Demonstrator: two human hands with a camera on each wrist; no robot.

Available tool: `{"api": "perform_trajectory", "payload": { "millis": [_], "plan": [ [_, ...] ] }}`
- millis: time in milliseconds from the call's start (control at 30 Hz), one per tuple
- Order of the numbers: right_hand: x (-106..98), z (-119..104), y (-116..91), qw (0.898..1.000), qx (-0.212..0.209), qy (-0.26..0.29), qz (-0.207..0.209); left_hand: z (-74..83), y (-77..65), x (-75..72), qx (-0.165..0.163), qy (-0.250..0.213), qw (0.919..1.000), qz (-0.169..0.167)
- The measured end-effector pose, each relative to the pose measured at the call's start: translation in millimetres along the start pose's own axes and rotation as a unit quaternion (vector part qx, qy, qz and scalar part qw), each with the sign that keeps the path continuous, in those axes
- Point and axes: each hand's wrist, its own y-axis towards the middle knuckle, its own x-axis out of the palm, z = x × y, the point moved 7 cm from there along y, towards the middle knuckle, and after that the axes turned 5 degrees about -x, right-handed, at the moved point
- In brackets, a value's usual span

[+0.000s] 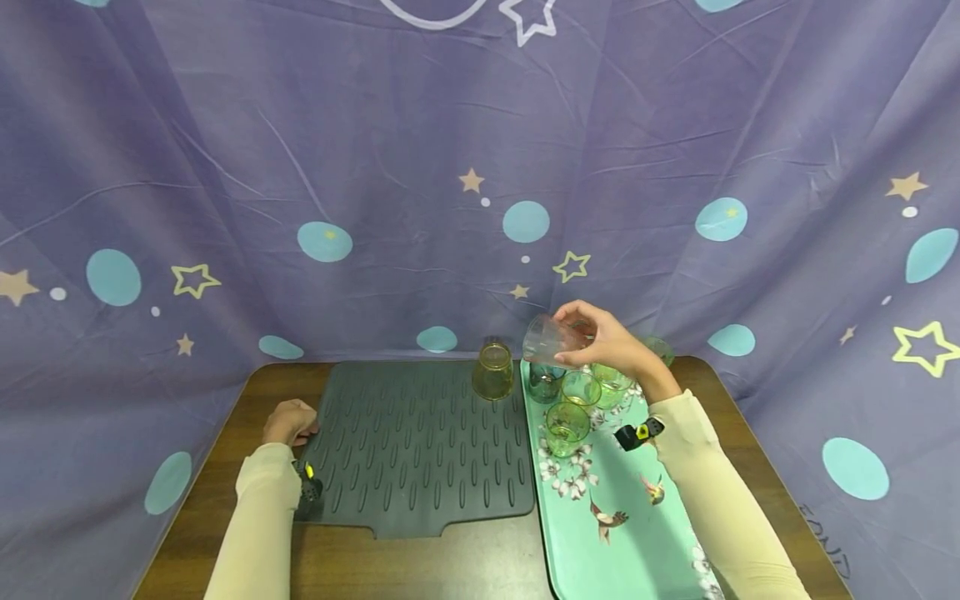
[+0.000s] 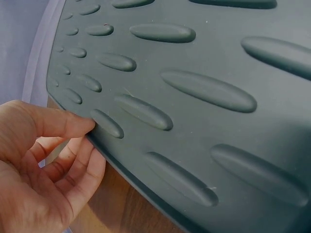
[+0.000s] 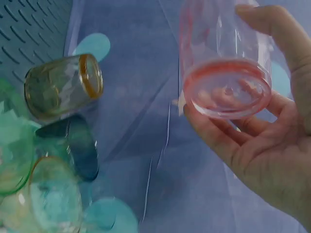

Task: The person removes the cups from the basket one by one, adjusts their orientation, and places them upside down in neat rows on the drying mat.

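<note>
My right hand (image 1: 609, 343) grips a clear, pink-tinted drinking glass (image 1: 542, 340) above the far end of the green tray. The glass is tipped sideways, its mouth toward the left; its thick pinkish base (image 3: 228, 92) faces the camera in the right wrist view, with thumb and fingers on opposite sides. At the left edge of a dark grey ridged drying mat (image 1: 420, 442), my left hand (image 1: 291, 421) pinches the rim, thumb (image 2: 77, 125) on top and fingers curled beneath. An amber glass (image 1: 492, 379) stands upside down on the mat's far right corner.
The green floral tray (image 1: 573, 554) lies right of the mat, bearing several glasses: a dark teal one (image 1: 544, 383), a yellow-green one (image 1: 567, 429) and others grouped at its far end. Behind the wooden table (image 1: 420, 571) hangs a purple patterned curtain (image 1: 405, 167).
</note>
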Motion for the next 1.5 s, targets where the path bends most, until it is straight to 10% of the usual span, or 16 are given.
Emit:
{"api": "perform_trajectory", "payload": {
  "millis": [667,1500],
  "plan": [
    [89,-45,99,0.967,-0.076,-0.219,-0.110,0.8,0.2,-3.1,0.009,-0.004,1.0000,-0.001],
    [166,-14,149,0.893,0.028,-0.417,-0.168,-4.1,0.8,-2.5,0.010,-0.038,0.9992,-0.008]
  ]
}}
